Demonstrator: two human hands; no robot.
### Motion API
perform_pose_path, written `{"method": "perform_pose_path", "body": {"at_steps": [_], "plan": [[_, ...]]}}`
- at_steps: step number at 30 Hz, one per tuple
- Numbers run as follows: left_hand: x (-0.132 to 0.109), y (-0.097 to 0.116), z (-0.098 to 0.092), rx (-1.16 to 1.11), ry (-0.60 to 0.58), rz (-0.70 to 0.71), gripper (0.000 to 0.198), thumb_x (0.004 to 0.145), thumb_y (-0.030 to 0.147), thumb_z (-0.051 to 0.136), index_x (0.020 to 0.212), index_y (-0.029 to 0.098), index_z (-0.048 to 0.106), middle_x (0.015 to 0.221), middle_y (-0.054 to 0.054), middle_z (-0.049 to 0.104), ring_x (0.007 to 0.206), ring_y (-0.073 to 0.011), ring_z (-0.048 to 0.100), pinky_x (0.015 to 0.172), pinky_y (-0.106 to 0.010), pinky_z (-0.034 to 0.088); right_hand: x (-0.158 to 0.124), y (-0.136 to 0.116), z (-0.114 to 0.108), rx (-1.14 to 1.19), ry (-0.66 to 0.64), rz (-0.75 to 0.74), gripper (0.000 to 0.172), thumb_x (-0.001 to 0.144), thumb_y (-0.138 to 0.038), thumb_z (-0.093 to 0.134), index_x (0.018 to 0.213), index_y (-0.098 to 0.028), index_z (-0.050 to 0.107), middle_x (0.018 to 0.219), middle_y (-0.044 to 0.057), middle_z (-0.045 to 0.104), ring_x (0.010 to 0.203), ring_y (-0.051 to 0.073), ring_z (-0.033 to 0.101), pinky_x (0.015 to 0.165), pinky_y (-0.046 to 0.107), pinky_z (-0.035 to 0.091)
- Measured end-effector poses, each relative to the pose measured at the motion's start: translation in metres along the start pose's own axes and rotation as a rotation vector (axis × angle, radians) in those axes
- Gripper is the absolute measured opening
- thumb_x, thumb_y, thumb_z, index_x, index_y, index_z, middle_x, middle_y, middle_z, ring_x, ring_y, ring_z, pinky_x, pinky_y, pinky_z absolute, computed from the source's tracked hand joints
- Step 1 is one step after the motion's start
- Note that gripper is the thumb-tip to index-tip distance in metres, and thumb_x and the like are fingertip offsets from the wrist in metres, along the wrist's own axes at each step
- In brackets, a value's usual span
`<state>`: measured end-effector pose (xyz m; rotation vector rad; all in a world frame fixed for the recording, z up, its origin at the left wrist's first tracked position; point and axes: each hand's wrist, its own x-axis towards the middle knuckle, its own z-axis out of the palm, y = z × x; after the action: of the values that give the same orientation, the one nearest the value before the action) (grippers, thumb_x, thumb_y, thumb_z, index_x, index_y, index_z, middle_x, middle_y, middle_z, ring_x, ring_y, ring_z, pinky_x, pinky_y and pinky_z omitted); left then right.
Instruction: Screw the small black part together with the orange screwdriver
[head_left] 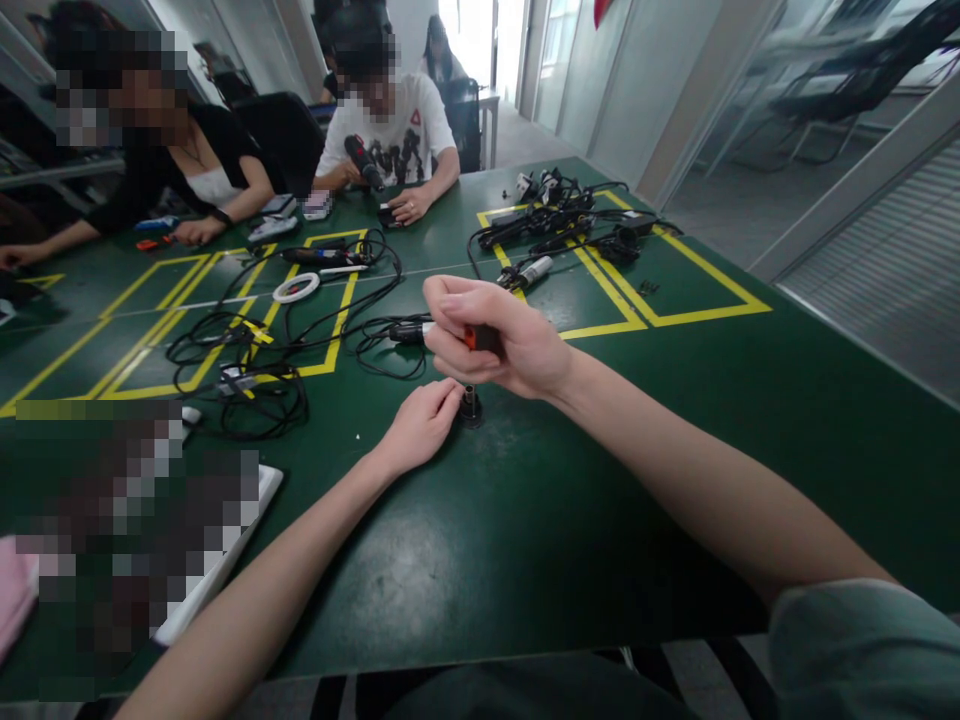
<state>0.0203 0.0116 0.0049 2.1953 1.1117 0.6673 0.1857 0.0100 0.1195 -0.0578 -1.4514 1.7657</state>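
My right hand [502, 335] is closed around the handle of a screwdriver [471, 337], black with a bit of orange showing. The shaft points down at a small round black part [471, 408] on the green table [600, 500]. Low beside that part, my left hand [424, 420] pinches its upper left side with thumb and fingertips. My fist hides most of the handle, and whether the tip sits in a screw cannot be made out.
Black cables [255, 400] lie looped to the left, near a white tape roll [296, 288]. More black devices and cables [547, 215] are heaped at the back right, with loose screws [648, 288]. Across the table a person [390, 130] holds a power drill [364, 162]; another person sits left.
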Motion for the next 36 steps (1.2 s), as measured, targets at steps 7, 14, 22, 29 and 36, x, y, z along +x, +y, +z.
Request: {"method": "perform_pose_path", "body": {"at_steps": [7, 14, 22, 29, 36], "plan": [[0.002, 0.000, 0.002, -0.007, -0.004, -0.026, 0.037, 0.110, 0.037, 0.040, 0.077, 0.023, 0.048, 0.074, 0.001, 0.058, 0.075, -0.0182, 0.057, 0.070, -0.029, 0.043, 0.001, -0.002, -0.001, -0.069, 0.014, -0.025, 0.049, 0.105, -0.044, 0.064, 0.065, -0.019, 0.051, 0.053, -0.007, 0.047, 0.042, 0.004, 0.037, 0.042, 0.016, 0.032], [0.000, -0.001, -0.009, -0.081, -0.121, -0.015, 0.032, 0.108, 0.038, 0.039, 0.084, 0.022, 0.055, 0.085, -0.002, 0.064, 0.084, -0.0208, 0.060, 0.082, -0.032, 0.049, 0.000, -0.005, -0.004, -0.020, 0.071, 0.051, 0.061, 0.114, -0.043, 0.041, 0.058, -0.019, 0.043, 0.050, -0.008, 0.028, 0.041, 0.004, 0.020, 0.038, 0.014, 0.022], [0.001, 0.002, -0.004, 0.011, -0.076, -0.024, 0.030, 0.108, 0.035, 0.038, 0.085, 0.023, 0.052, 0.084, -0.002, 0.063, 0.081, -0.0208, 0.059, 0.079, -0.032, 0.047, 0.001, -0.002, -0.007, 0.000, 0.053, 0.058, 0.062, 0.113, -0.048, 0.043, 0.058, -0.020, 0.041, 0.046, -0.010, 0.026, 0.039, 0.004, 0.018, 0.037, 0.013, 0.021], [0.004, 0.001, -0.001, -0.029, -0.054, -0.046, 0.036, 0.109, 0.040, 0.036, 0.081, 0.022, 0.052, 0.080, -0.001, 0.059, 0.079, -0.0202, 0.056, 0.075, -0.032, 0.045, -0.001, -0.001, 0.002, -0.028, 0.011, 0.020, 0.043, 0.109, -0.045, 0.053, 0.073, -0.022, 0.045, 0.047, -0.014, 0.027, 0.038, 0.004, 0.016, 0.038, 0.013, 0.020], [0.001, 0.001, -0.012, -0.118, -0.149, -0.023, 0.032, 0.108, 0.039, 0.040, 0.094, 0.022, 0.062, 0.094, -0.003, 0.070, 0.091, -0.0218, 0.063, 0.091, -0.033, 0.052, -0.001, -0.003, -0.008, -0.091, 0.050, -0.016, 0.049, 0.106, -0.050, 0.062, 0.069, -0.019, 0.052, 0.056, -0.008, 0.047, 0.040, 0.003, 0.035, 0.040, 0.015, 0.034]]}}
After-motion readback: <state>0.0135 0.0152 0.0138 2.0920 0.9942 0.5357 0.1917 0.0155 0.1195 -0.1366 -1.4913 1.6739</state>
